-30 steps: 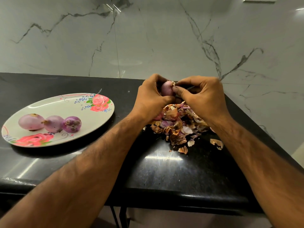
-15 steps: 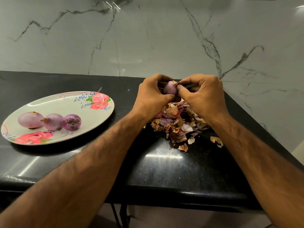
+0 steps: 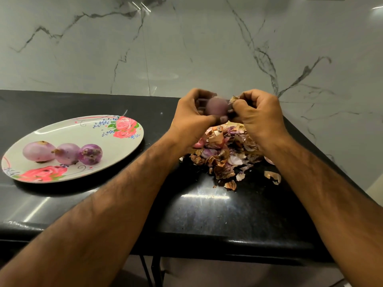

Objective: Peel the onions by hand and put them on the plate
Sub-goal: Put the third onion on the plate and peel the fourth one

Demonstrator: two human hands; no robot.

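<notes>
On a black worktop (image 3: 207, 214), right of a plate (image 3: 72, 133) holding three peeled onions (image 3: 67, 153), skins (image 3: 223, 154) pile beneath two hands. The step likely goes best with a slow pull along the bulb. The onion (image 3: 216, 105) sits gripped in the left hand (image 3: 192, 114), with the right hand (image 3: 261, 114) touching it and pinching its loose skin.

Plate (image 3: 62, 131) left on counter (image 3: 207, 214); peel pile (image 3: 223, 152) right.

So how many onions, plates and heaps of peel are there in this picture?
Onions: 4 (3 on the plate, 1 onion gripped by the left hand and right hand)
Plates: 1
Peel heaps: 1
Total: 6
</notes>
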